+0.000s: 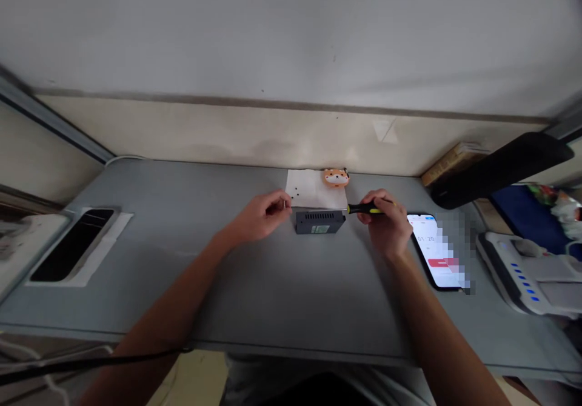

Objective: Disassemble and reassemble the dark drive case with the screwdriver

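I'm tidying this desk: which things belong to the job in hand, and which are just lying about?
Job, it seems:
screwdriver, in right hand
dark box near it
paper
dark specks on the paper

Lying about, likely:
dog figure
phone
black slab
black cylinder
white device

box [320,224]: dark grey, row of slots, pale green sticker, sitting on the worktop [291,297] | screwdriver [370,208]: black and yellow handle, held almost level in the right hand [388,221], pointing left at the box's right end
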Available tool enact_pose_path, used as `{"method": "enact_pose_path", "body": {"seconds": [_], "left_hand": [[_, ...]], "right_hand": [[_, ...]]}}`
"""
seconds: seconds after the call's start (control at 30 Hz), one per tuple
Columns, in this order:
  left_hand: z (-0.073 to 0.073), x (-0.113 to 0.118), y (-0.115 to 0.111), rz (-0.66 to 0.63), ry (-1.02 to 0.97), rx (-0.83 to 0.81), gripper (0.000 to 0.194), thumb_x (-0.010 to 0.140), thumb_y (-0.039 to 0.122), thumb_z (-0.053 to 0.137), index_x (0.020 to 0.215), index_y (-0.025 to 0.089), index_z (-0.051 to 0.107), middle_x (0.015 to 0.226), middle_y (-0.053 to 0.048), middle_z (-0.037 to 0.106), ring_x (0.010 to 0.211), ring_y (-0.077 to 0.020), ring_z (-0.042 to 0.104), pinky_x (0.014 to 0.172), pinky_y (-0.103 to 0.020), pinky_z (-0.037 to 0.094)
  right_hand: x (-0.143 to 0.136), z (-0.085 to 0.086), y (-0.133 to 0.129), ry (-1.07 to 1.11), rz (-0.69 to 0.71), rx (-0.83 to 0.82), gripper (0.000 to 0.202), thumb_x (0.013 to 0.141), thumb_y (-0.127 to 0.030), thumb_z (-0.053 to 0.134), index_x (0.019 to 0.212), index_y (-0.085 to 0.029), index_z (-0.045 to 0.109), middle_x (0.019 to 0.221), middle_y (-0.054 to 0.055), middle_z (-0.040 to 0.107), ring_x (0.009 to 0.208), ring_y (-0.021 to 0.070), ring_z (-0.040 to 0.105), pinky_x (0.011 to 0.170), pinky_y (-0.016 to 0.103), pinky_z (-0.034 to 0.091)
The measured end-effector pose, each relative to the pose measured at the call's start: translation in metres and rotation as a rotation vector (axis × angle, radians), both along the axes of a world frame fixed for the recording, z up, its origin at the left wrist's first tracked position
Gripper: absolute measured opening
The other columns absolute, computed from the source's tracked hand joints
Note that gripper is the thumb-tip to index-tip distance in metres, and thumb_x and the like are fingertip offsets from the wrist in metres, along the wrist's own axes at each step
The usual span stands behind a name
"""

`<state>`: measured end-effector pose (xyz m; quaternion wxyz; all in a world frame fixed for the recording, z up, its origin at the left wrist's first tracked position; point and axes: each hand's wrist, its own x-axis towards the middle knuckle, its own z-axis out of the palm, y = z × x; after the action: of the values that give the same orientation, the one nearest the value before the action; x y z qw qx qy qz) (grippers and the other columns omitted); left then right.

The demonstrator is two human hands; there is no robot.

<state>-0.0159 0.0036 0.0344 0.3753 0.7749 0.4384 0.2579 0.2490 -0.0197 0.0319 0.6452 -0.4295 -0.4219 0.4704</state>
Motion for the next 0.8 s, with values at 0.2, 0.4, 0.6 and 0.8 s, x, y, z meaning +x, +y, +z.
{"method": "enact_pose_path", "body": {"seconds": [0.2,0.4,0.6,0.8], "left_hand": [[-0.0049,0.0047,-0.0019,-0.135,-0.133,-0.150,0.013,0.089,0.030,0.056,0.098,0.022,0.051,0.068,0.008,0.034,0.060,-0.0106,0.036,0.059,-0.023,0.034],[-0.0072,0.0031,0.0022,-0.156,-0.120,-0.155,0.026,0.089,0.034,0.058,0.112,0.022,0.060,0.071,0.006,0.038,0.063,-0.0116,0.040,0.060,-0.024,0.035],[-0.0012,0.0029,0.0017,-0.142,-0.120,-0.138,0.028,0.091,0.039,0.057,0.110,0.021,0.066,0.074,0.004,0.042,0.067,-0.0129,0.044,0.064,-0.026,0.039],[-0.0063,0.0078,0.0012,-0.125,-0.135,-0.153,0.028,0.091,0.040,0.057,0.109,0.021,0.066,0.075,0.003,0.043,0.068,-0.0134,0.045,0.065,-0.026,0.040]], "right_hand": [[-0.0033,-0.0024,0.0000,-0.049,0.059,-0.016,0.017,0.069,-0.037,0.063,0.062,-0.022,0.064,0.060,-0.001,0.052,0.047,0.0107,0.042,0.048,0.030,0.031],[-0.0055,-0.0041,0.0009,-0.104,0.066,-0.029,0.019,0.070,-0.041,0.062,0.064,-0.023,0.061,0.061,-0.001,0.050,0.048,0.0117,0.040,0.049,0.031,0.031],[-0.0045,-0.0043,0.0017,-0.072,0.090,-0.042,0.018,0.070,-0.039,0.062,0.064,-0.022,0.062,0.062,-0.001,0.051,0.048,0.0114,0.040,0.049,0.031,0.031],[-0.0045,-0.0062,0.0048,-0.065,0.080,-0.063,0.017,0.068,-0.039,0.060,0.061,-0.023,0.061,0.061,0.000,0.051,0.048,0.0124,0.040,0.048,0.031,0.031]]}}
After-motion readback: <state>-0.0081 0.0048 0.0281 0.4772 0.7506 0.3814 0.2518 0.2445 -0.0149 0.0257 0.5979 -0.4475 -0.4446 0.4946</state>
